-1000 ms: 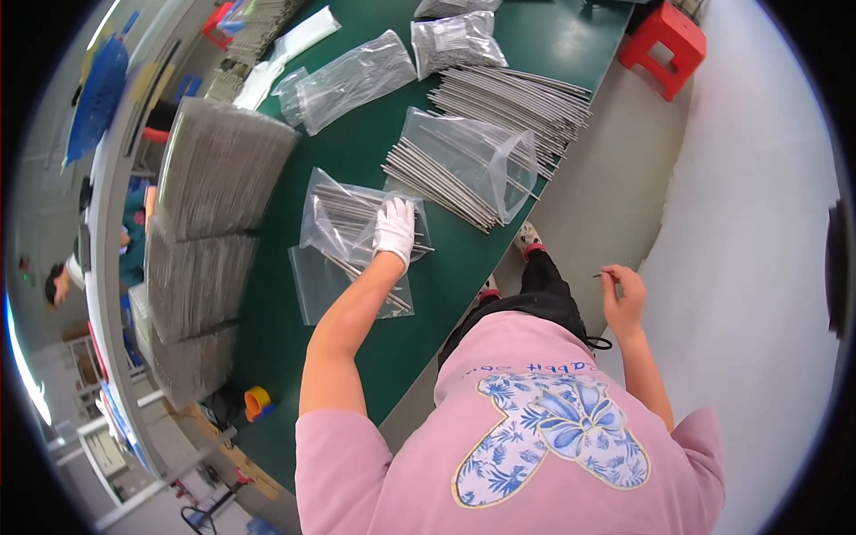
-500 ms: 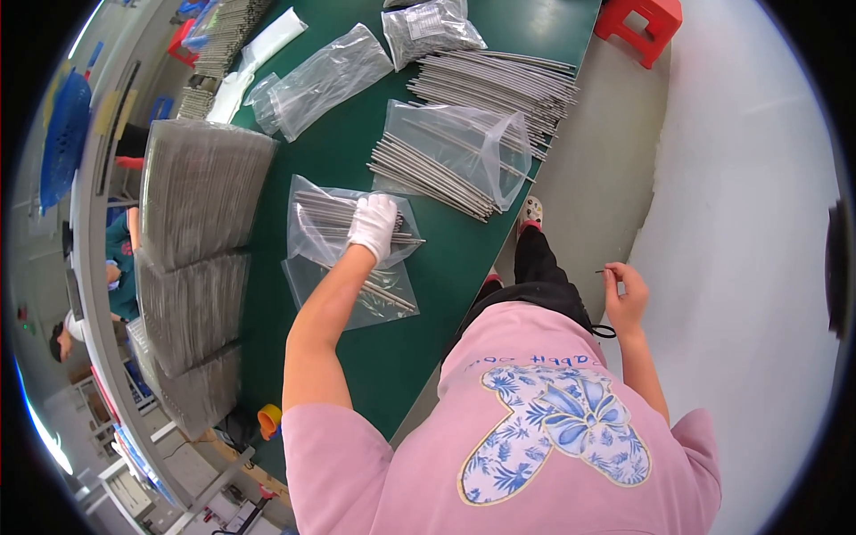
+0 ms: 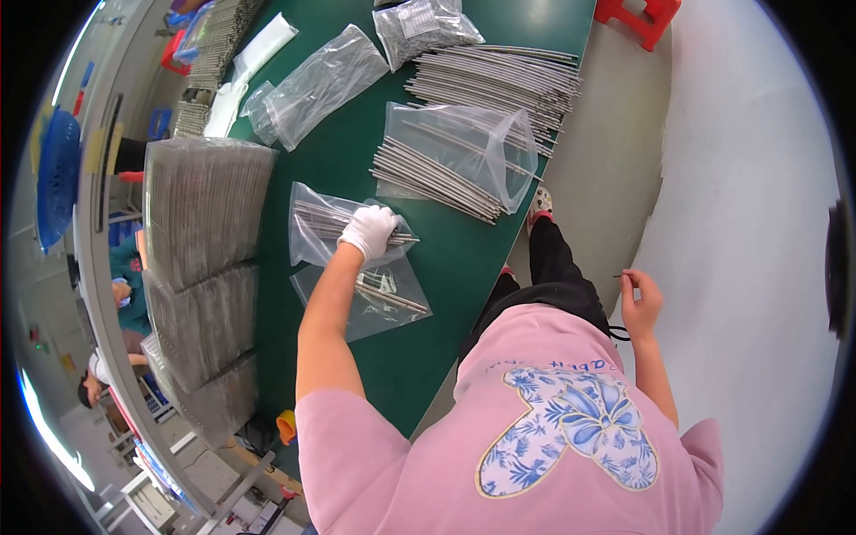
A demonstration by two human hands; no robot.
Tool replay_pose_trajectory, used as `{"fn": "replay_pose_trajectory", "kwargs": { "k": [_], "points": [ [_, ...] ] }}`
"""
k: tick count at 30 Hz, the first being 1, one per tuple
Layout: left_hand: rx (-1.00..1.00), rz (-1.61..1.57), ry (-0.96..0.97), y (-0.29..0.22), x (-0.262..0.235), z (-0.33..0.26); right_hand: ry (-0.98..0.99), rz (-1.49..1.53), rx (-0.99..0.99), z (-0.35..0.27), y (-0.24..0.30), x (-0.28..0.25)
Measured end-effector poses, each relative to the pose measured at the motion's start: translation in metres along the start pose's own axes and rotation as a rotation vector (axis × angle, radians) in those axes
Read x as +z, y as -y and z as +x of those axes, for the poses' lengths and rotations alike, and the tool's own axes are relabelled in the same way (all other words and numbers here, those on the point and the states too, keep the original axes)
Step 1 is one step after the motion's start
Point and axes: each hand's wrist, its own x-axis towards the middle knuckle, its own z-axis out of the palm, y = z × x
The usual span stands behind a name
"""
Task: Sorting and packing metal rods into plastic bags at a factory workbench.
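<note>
A clear plastic bag holding a few thin metal rods lies flat on the green worktop, close to the middle of the view. The left hand, in a white glove, rests on the right-hand end of this bag, fingers curled down over the rods where they stick out of its mouth; it seems to pinch them, though the glove hides the exact grip. Just below it, nearer the person, a second clear bag with a few rods lies flat, touching the first.

The right hand is bare and held well away from the worktop, out over the pale floor beside the person's hip. Its fingers are closed in a pinch on a small thin dark piece, too small to make out.

Farther up the worktop, an open clear bag lies across a loose row of rods, and beyond that is a larger pile of rods. Another long clear bag lies toward the upper left. Along the left edge stand tall grey stacks of packed bundles. A red stool sits at the top.
</note>
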Motion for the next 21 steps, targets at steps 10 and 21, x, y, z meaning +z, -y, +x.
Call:
{"fn": "replay_pose_trajectory", "kwargs": {
  "k": [10,21],
  "points": [
    [-0.198,-0.449,-0.728,0.019,-0.085,-0.019,0.107,-0.004,-0.247,0.026,0.033,0.034],
    [-0.884,-1.411,-1.873,-0.023,-0.034,-0.152,0.8,0.692,0.351,0.04,0.118,0.135]
  ]
}}
